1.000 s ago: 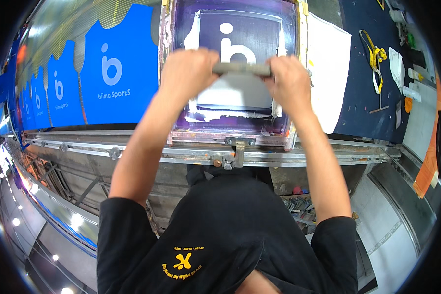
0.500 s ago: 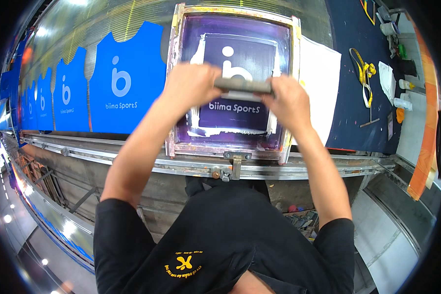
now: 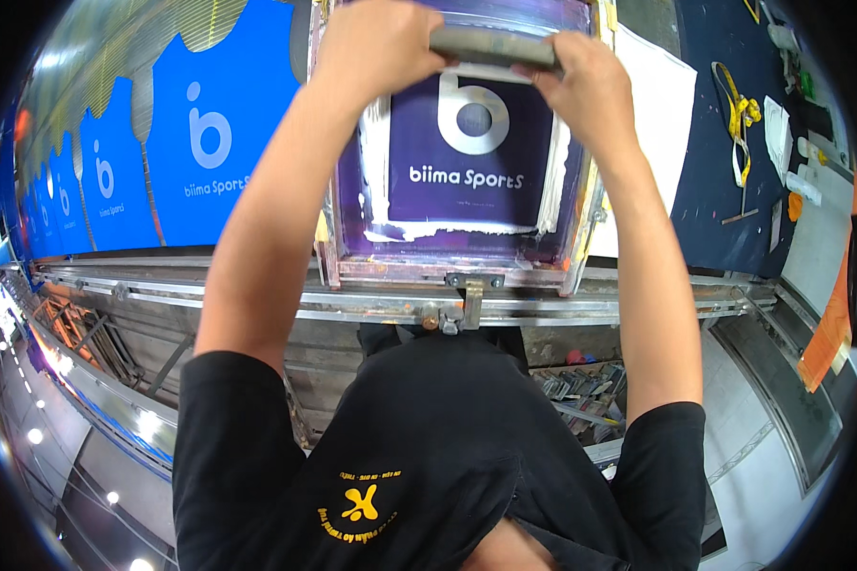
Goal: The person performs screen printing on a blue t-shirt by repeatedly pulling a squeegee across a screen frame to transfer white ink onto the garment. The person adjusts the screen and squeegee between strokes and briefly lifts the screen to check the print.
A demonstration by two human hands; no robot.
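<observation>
A squeegee [image 3: 490,48] with a thick grey handle spans the upper part of a purple printing screen [image 3: 409,246] in a stained metal frame [image 3: 400,271]. My left hand [image 3: 381,52] is closed around the squeegee's left end, and my right hand [image 3: 590,90] grips its right end, thumb underneath. The screen shows a large white logo and lettering on its dark stencil area [image 3: 419,143], bordered by streaks of white ink [image 3: 552,190]. The frame's top edge is cut off. A white sheet [image 3: 667,143] lies beside the screen on the right.
Blue garment panels [image 3: 209,186] with white prints line the left. A metal rail [image 3: 362,306] with a bracket [image 3: 471,305] runs along the near edge. At right, a yellow tape measure [image 3: 738,105], a white cloth [image 3: 777,133] and bottles [image 3: 800,186] lie on dark fabric [image 3: 714,224].
My hands and the squeegee have moved away from me, up the screen to its far part. The lower lettering, covered in white earlier, now shows. The view has also shifted slightly.
</observation>
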